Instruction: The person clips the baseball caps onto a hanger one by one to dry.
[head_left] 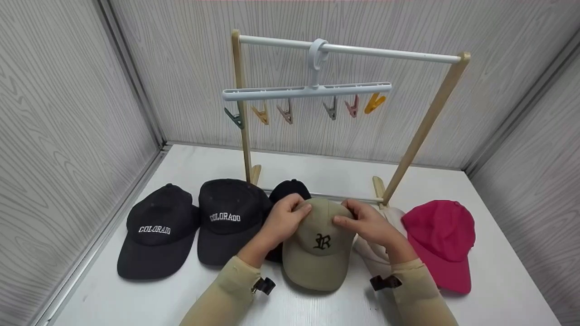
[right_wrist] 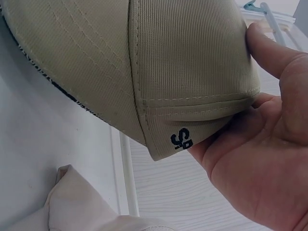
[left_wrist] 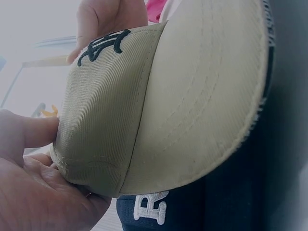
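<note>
Both hands hold an olive-beige baseball cap (head_left: 321, 267) at the middle of the table, its brim toward me and a dark letter R on its front. My left hand (head_left: 285, 219) grips the crown's left side, thumb on top and fingers tucked behind. On the opposite side my right hand (head_left: 372, 222) grips the crown the same way. In the left wrist view a dark cap with a white R (left_wrist: 151, 208) shows below the held cap (left_wrist: 106, 106). Small dark lettering marks the cap's side (right_wrist: 181, 139) in the right wrist view.
Two black COLORADO caps (head_left: 156, 246) (head_left: 233, 203) lie at left, a black cap (head_left: 290, 186) behind my left hand. A cream cap (head_left: 378, 251) and a pink-red cap (head_left: 439, 231) lie at right. Behind stands a rack (head_left: 421, 131) with a hanger (head_left: 308, 92) carrying several coloured clips.
</note>
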### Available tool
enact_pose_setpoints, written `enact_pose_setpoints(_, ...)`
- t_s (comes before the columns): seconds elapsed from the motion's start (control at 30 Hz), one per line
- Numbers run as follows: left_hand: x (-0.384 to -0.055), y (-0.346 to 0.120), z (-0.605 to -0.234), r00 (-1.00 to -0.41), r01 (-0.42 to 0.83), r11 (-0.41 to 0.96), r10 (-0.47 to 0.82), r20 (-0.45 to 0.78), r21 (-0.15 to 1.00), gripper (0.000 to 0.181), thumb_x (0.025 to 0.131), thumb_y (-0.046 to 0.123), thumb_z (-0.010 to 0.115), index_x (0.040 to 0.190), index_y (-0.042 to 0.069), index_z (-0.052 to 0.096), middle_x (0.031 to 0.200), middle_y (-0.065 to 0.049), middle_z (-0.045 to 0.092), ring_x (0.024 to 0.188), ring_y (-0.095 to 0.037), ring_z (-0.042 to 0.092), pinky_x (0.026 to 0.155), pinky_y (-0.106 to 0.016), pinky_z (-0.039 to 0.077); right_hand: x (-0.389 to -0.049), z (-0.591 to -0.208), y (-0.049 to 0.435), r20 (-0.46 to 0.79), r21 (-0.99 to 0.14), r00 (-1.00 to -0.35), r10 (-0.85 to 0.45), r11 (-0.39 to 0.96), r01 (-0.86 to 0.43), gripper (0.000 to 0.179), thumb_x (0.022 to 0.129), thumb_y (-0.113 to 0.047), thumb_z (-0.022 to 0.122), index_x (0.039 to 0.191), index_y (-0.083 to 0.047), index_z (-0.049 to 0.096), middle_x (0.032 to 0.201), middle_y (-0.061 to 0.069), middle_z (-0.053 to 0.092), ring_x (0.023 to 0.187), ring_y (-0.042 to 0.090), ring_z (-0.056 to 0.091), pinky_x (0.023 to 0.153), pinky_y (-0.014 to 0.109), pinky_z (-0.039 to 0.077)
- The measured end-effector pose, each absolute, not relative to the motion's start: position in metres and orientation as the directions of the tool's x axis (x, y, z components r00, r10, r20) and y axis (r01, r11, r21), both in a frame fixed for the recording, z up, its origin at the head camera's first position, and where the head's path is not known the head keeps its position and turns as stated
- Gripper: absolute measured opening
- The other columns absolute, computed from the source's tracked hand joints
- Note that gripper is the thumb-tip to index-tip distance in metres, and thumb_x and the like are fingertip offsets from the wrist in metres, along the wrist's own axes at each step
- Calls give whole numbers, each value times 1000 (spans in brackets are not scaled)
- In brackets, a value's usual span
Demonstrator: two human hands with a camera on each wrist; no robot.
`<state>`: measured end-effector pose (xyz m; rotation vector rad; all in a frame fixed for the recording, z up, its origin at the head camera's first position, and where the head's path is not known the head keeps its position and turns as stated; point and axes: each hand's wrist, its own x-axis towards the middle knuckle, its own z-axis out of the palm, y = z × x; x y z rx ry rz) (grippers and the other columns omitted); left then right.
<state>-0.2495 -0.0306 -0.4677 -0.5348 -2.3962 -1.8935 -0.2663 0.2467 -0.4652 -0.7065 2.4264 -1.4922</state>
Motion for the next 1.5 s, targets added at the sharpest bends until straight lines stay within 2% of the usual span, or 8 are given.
enact_pose_setpoints(0.67, -251, -31, -467, -957, 256, 208, 192, 217, 944, 28, 110, 17, 71, 86, 9, 60, 81, 3, 51, 76, -15, 52, 75, -37, 45, -265, -463, 248, 68, -896, -865, -497, 352, -272, 21, 111, -24, 71, 115, -4, 65, 97, 6, 57, 93, 23, 54, 80, 34, 47)
enact_pose_setpoints(1.0, -251, -33, -468, -953, 252, 191, 222, 208, 949, 29, 113, 18, 67, 87, 10, 56, 81, 2, 50, 75, -16, 52, 74, -37, 45, -264, -461, 244, 76, -902, -876, -477, 341, -264, 21, 113, -21, 66, 116, 0, 64, 99, 6, 60, 94, 22, 56, 83, 36, 48)
enact_pose_setpoints(1.2, -250, -32, -467, -952, 255, 210, 226, 207, 944, 26, 113, 19, 66, 90, 10, 58, 83, 2, 52, 77, -16, 54, 76, -37, 46, -260, -460, 240, 74, -909, -893, -443, 339, -244, 24, 115, -23, 63, 112, 0, 60, 98, 7, 55, 93, 24, 52, 81, 38, 44)
enact_pose_setpoints(1.5, -250, -32, -467, -945, 292, 272, 232, 232, 917, 27, 113, 29, 67, 97, 8, 69, 89, 1, 58, 80, -15, 57, 76, -37, 50, -259, -460, 236, 50, -929, -903, -426, 312, -199, 21, 115, -24, 64, 117, -3, 63, 101, 7, 57, 95, 25, 53, 80, 38, 46)
